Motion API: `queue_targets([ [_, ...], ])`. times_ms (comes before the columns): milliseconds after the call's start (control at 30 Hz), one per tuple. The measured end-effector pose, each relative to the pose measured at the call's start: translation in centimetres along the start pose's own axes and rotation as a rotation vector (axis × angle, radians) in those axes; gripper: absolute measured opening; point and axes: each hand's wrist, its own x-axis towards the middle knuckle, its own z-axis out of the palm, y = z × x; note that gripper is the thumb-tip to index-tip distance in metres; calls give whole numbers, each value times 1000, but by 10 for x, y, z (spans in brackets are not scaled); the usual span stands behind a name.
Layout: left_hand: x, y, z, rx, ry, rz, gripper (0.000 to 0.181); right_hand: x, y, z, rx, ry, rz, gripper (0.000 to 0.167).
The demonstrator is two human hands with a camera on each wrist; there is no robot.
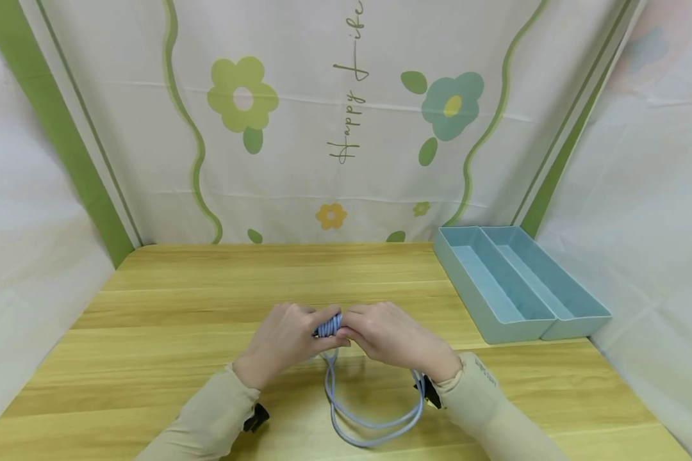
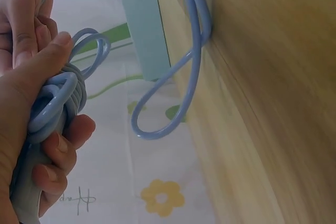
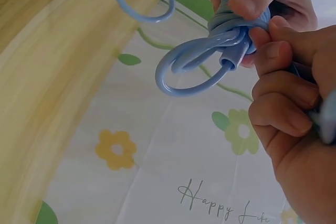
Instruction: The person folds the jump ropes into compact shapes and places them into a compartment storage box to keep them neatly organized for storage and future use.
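Observation:
A light-blue jump rope (image 1: 330,325) is wound into a tight bundle between the two hands above the table. The left hand (image 1: 288,336) grips the bundle, its thumb over the coils (image 2: 79,90) and its fingers curled round a pale handle (image 2: 26,190). The right hand (image 1: 386,333) pinches the rope close beside the left fingertips; its fingers are curled, and part of what they hold is hidden. Small loops (image 3: 178,72) stick out of the bundle near a short sleeve on the cord. A long slack loop (image 1: 375,442) hangs below, reaching up toward the right wrist.
Two light-blue trays (image 1: 513,326) stand side by side at the table's right rear. The wood-grain table (image 1: 207,275) ends at a white flowered cloth (image 1: 300,173) behind, with more cloth at both sides. Each wrist carries a black strap piece (image 1: 256,417).

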Motion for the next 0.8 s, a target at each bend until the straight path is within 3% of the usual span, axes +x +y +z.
queue_targets([
  [200,1,2,-2,28,-15,0,27,0,2,2,45,11,4,8],
  [533,0,2,-1,118,-36,12,35,1,2,0,75,14,20,19],
  [800,-2,-1,0,75,-1,42,38,-1,3,-3,89,11,27,17],
])
